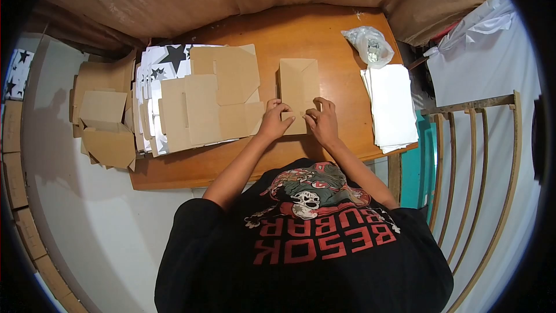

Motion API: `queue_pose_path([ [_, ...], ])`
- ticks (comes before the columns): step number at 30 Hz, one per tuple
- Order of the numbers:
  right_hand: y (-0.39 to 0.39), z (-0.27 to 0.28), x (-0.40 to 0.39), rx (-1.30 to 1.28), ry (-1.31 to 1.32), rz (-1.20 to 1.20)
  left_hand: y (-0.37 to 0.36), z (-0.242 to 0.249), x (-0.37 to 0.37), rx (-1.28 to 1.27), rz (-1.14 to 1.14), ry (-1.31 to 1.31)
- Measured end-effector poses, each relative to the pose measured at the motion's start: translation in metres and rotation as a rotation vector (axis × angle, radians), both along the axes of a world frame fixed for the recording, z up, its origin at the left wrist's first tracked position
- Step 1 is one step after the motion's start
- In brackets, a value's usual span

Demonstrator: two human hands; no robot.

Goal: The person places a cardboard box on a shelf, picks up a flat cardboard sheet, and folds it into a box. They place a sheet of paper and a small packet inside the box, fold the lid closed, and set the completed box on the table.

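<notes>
A brown cardboard box (299, 84) stands on the wooden table in front of me, its long side pointing away. My left hand (275, 120) grips the near left edge of it, with thumb and fingers bent at the near flap. On the opposite side, my right hand (324, 122) has its fingers curled on the near right edge. Both thumbs point inward and are close together. The underside of the box and the fingertips along its sides are partly hidden.
Left of the box, flat cardboard blanks (200, 107) lie stacked, some showing a white star print. More folded cardboard (104, 110) is beyond the left table edge. A paper stack (394, 104) and a clear plastic bag (373, 49) sit right on the table (255, 26). A wooden rack (478, 168) stands to the right.
</notes>
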State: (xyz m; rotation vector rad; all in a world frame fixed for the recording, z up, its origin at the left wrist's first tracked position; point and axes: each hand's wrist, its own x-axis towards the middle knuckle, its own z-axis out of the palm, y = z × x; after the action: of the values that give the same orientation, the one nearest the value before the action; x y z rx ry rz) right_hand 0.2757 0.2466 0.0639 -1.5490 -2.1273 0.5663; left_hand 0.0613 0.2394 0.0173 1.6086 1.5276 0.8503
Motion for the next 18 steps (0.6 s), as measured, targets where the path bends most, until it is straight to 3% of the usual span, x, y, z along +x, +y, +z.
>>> queue_pose_path([
  [2, 0.002, -0.005, 0.001, 0.114, 0.041, 0.071, -0.001, -0.002, 0.002, 0.003, -0.002, -0.017],
  [6, 0.008, -0.005, 0.002, 0.079, 0.060, 0.148, 0.002, -0.003, 0.006, -0.067, -0.030, -0.116],
  [9, 0.012, -0.005, 0.004, 0.027, 0.007, 0.223, 0.001, 0.028, 0.016, 0.025, 0.053, -0.030],
  [11, 0.015, -0.011, 0.005, 0.061, -0.109, 0.338, 0.006, 0.037, 0.016, 0.079, -0.089, 0.221],
  [18, 0.019, -0.020, 0.005, -0.013, -0.145, 0.367, 0.020, 0.053, 0.024, 0.033, -0.205, 0.365],
])
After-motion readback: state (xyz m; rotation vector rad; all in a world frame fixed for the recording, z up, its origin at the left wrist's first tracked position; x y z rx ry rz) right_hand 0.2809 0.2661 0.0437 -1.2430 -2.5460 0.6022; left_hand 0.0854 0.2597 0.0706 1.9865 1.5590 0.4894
